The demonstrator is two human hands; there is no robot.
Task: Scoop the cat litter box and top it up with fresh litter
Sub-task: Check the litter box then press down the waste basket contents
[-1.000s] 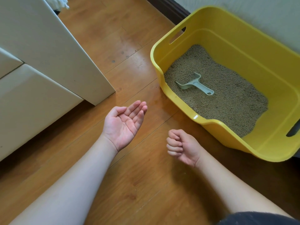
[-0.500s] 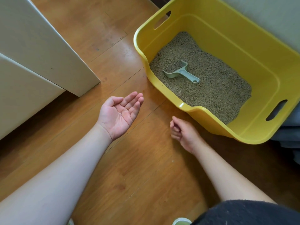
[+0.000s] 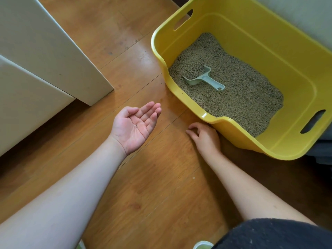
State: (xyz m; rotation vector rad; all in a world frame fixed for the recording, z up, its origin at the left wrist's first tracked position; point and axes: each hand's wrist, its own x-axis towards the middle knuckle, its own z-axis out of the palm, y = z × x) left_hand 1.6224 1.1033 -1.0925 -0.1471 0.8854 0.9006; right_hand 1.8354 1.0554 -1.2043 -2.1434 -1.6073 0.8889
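Observation:
A yellow litter box stands on the wooden floor at the right, holding tan litter. A pale green scoop lies on the litter near the box's left wall, its handle pointing right. My left hand hovers palm up over the floor, fingers relaxed, with a tiny speck or two on the palm. My right hand is palm down on the floor just in front of the box's low front lip, its fingertips touching the boards; whether it pinches anything is hidden.
A white cabinet stands at the left, its corner close to my left hand. A grey wall runs behind the box. A pale rim of some container shows at the bottom edge beside my dark clothing.
My right hand has uncurled from a raised fist and dropped to the floor by the box's front lip. The view has shifted; my left hand stays palm up.

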